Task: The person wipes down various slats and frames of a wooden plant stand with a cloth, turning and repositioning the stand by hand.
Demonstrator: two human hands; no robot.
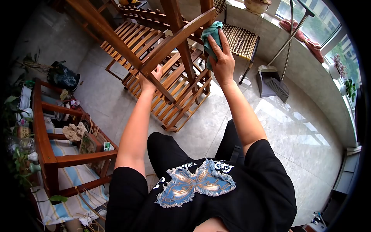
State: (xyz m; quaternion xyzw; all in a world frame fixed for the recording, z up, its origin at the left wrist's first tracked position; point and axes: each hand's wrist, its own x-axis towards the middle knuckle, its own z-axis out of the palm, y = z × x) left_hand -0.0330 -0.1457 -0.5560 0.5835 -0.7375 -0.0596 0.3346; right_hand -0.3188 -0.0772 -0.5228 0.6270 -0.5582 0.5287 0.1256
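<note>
A brown wooden frame, seemingly part of a piece of furniture, stands tilted in front of me. My left hand grips its lower bar near a corner, with the fingers partly hidden behind the wood. Against the upper end of the curved bar, my right hand presses a green cloth, fingers stretched along it. Beneath and behind the frame is a slatted wooden chair, and its slats run close under my left hand.
A woven-seat chair stands beyond my right hand. Farther right are a dustpan and broom, below a window ledge with pink slippers. At left, a wooden stand holds a rough stone and plants.
</note>
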